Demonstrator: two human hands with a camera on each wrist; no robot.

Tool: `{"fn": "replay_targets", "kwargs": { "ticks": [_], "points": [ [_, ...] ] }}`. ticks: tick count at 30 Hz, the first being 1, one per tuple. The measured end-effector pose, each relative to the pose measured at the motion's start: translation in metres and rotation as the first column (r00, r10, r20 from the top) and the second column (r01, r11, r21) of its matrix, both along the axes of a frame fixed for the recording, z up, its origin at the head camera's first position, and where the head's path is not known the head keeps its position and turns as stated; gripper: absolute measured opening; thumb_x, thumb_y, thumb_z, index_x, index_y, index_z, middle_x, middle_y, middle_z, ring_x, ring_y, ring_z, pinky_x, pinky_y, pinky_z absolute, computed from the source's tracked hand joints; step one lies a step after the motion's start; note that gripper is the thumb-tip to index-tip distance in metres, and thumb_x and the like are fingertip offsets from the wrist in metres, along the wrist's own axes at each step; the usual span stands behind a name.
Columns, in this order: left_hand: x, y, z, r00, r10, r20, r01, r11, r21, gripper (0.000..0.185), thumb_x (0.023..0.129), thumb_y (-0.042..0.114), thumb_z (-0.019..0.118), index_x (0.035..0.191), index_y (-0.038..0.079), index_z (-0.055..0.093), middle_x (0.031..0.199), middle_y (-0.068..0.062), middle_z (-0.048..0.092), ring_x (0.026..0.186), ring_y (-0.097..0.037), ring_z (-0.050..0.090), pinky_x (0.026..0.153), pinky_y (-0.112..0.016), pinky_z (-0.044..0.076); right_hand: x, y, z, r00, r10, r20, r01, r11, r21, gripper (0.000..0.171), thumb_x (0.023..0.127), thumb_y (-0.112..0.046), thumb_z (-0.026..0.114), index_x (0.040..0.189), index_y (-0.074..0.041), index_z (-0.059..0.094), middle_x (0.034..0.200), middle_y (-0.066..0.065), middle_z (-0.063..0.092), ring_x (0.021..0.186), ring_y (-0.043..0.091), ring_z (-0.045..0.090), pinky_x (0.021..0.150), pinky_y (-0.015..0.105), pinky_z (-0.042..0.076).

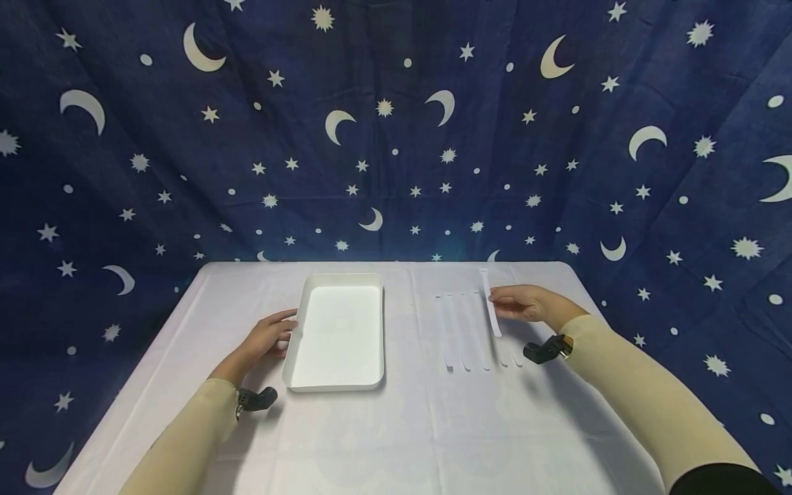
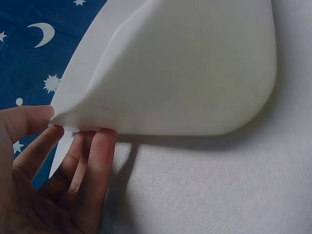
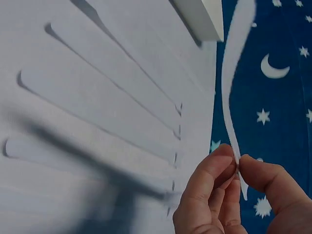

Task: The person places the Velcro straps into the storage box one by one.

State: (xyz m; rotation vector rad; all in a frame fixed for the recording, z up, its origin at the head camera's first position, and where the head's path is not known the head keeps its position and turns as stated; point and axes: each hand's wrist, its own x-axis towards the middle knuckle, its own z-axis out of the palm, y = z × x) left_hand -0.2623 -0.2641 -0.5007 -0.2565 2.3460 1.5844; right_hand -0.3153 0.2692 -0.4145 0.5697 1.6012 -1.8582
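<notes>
A shallow white rectangular tray (image 1: 337,371) sits left of centre on the table. At its left side my left hand (image 1: 265,338) pinches the rim between thumb and fingers; the left wrist view shows the tray's pale corner (image 2: 195,73) close up. My right hand (image 1: 520,302) holds a thin, flexible white strip (image 1: 492,317) up over the table. Thumb and fingers pinch it near one end, and the rest curves upward in the right wrist view (image 3: 229,83). Beneath it several similar white strips (image 3: 87,105) lie side by side, their ends slightly curled up.
A white cloth (image 1: 396,440) covers the table. Behind and beside it hangs a dark blue curtain (image 1: 396,137) printed with moons and stars. Dark wrist cameras (image 1: 256,399) are strapped to both wrists. The right arm casts a shadow on the cloth.
</notes>
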Motion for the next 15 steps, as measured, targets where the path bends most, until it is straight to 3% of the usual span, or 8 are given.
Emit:
{"fn": "replay_targets", "kwargs": {
  "ticks": [6,12,15],
  "points": [
    [0.0,0.001,0.0,1.0,0.004,-0.002,-0.004,1.0,-0.005,0.061,0.099,0.031,0.053,0.153,0.01,0.035,0.132,-0.026,0.058,0.099,-0.019,0.068,0.073,-0.032,0.06,0.001,-0.015,0.001,0.999,0.028,-0.023,-0.028,1.0,-0.001,0.019,0.092,0.007,0.057,0.102,-0.009,0.059,0.085,0.004,0.062,0.073,0.011,0.062,0.075,0.022,0.058],
    [0.0,0.001,0.0,1.0,0.017,-0.002,-0.017,1.0,-0.011,0.06,0.099,0.03,0.053,0.152,0.01,0.035,0.132,-0.026,0.058,0.099,-0.019,0.068,0.073,-0.032,0.06,0.002,-0.03,0.004,0.998,0.044,-0.039,-0.043,0.999,0.01,0.041,0.091,0.007,0.058,0.13,-0.004,0.049,0.083,0.004,0.065,0.076,0.011,0.063,0.073,0.022,0.058],
    [0.0,0.0,-0.001,1.0,0.017,-0.003,-0.017,1.0,-0.011,0.06,0.099,0.03,0.053,0.153,0.01,0.035,0.132,-0.027,0.058,0.098,-0.019,0.068,0.073,-0.032,0.06,0.001,-0.037,0.005,0.997,0.064,-0.052,-0.064,0.998,0.011,0.042,0.092,0.007,0.056,0.132,-0.004,0.047,0.082,0.004,0.065,0.076,0.011,0.063,0.073,0.022,0.058]
  ]
}}
